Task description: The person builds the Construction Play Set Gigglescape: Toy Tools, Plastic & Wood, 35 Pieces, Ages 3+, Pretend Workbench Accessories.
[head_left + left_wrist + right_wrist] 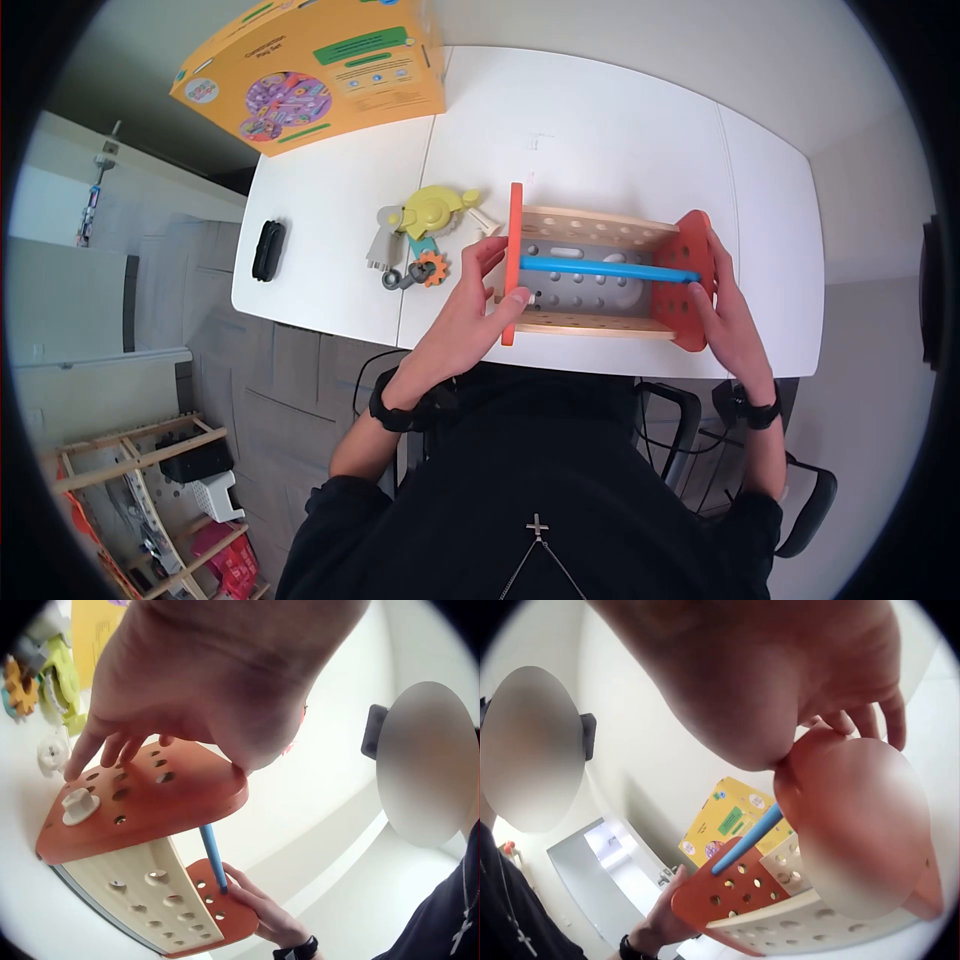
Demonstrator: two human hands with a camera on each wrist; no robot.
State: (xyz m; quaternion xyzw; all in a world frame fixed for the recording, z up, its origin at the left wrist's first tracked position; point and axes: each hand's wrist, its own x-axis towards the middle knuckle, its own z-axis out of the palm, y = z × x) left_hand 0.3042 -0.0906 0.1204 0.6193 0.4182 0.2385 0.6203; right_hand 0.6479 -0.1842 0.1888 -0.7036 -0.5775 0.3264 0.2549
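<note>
A toy toolbox with orange end panels (514, 300), perforated wooden sides (600, 228) and a blue rod (605, 267) across its top sits on the white table. My left hand (462, 325) grips the left end panel, thumb on the near side and fingers on the outer face. A white bolt head (79, 805) sticks out of that panel in the left wrist view. At the other end my right hand (730, 325) holds the right panel (855, 817), its thumb by the rod's end. The grey perforated base (585, 290) shows inside the box.
Left of the box lie a yellow-green toy saw (430, 212), a grey piece (383, 240), an orange gear (431, 268) and a pale bolt (484, 222). A yellow carton (350, 100) stands at the back left, a black case (268, 250) at the left edge.
</note>
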